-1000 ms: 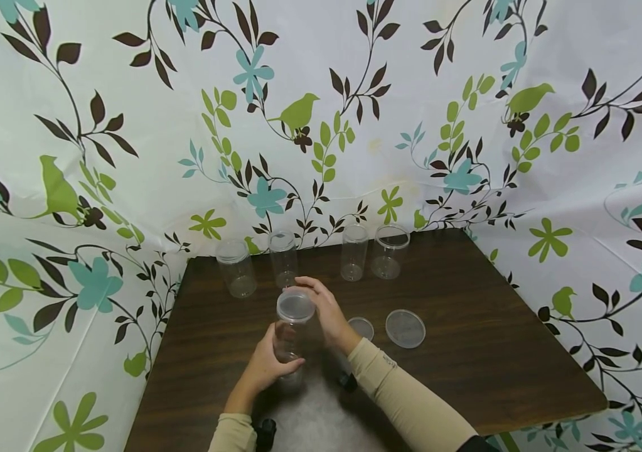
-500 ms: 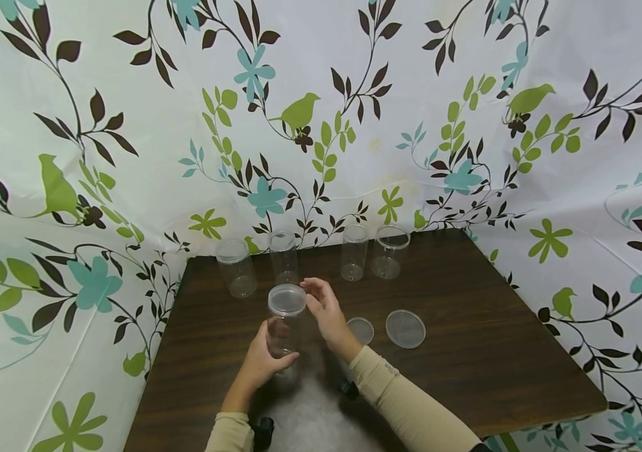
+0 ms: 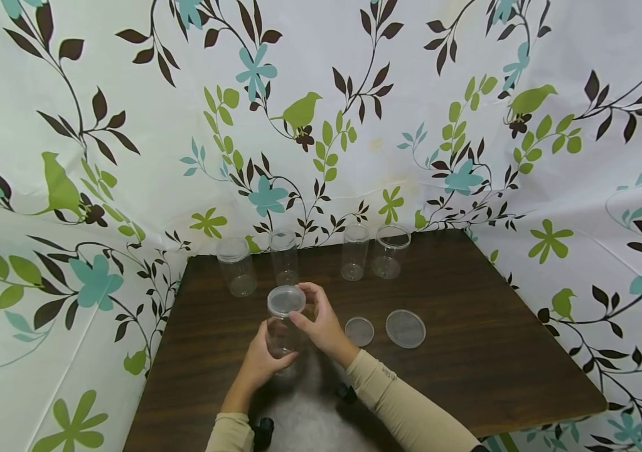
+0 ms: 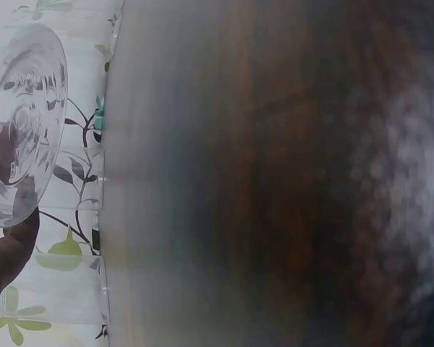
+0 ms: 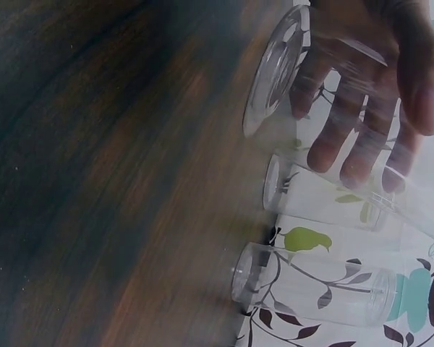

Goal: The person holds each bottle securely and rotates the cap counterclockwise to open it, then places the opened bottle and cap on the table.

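Note:
My left hand (image 3: pixel 261 359) grips a clear plastic jar (image 3: pixel 283 336) round its side, holding it upright over the front of the table. A round translucent lid (image 3: pixel 286 301) sits on top of the jar. My right hand (image 3: pixel 325 326) has its thumb at the near edge of that lid and its fingers at the far right edge, gripping the rim. In the right wrist view the left hand's fingers (image 5: pixel 333 144) show through the jar wall. The jar's round base (image 4: pixel 29 123) appears at the left of the left wrist view.
Several clear jars stand along the table's back edge, among them a wide one (image 3: pixel 237 270) at left and another (image 3: pixel 387 254) at right. A small lid (image 3: pixel 359 331) and a larger lid (image 3: pixel 405 329) lie right of my hands. Patterned cloth (image 3: pixel 354 144) hangs behind the table.
The jar has shifted slightly left with my left hand. My right hand came off the lid, its thumb and fingers apart, and now grips the rim again.

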Tool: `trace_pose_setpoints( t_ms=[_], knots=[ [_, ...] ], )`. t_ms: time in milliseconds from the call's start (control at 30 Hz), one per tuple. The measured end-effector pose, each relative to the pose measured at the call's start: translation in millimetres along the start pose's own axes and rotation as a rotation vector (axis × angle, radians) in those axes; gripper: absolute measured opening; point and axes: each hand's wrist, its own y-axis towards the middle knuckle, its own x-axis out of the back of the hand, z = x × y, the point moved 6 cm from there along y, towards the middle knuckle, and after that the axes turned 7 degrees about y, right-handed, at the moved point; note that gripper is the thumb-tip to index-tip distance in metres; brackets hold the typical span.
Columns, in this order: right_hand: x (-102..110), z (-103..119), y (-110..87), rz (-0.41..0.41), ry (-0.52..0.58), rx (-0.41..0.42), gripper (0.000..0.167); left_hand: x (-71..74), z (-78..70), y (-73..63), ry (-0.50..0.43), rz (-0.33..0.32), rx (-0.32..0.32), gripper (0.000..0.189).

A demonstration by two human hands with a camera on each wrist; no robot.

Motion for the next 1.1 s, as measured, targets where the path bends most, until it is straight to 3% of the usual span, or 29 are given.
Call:
trace_pose_setpoints(
  t_ms=[133,200,367,533,833,1100],
  knots=[
    [-0.7,-1.6,-0.4,0.023,0.036,0.011,0.051,-1.9,-0.2,0.1,0.017,0.028,-0.010,0.084],
    [-1.2,-3.2,0.0,0.050,0.108,-0.003,0.049,-3.3,0.2,0.2,0.022,0.042,-0.022,0.085],
    [-2.7,-5.7,3.9,0.121,0.287,-0.047,0.056,-7.7,0.8,-0.4,0.035,0.071,-0.042,0.084],
    [-4.4,-2.4,8.3,0.140,0.360,-0.069,0.062,-8.8,0.4,-0.8,0.034,0.075,-0.035,0.084],
    [0.1,-5.4,6.9,0.054,0.301,-0.110,0.060,-4.6,-0.4,0.6,-0.026,0.060,-0.040,0.082],
    [2.6,-6.7,2.7,-0.028,0.146,-0.052,0.046,5.0,1.8,1.1,0.010,0.000,-0.013,0.083]
  ],
)
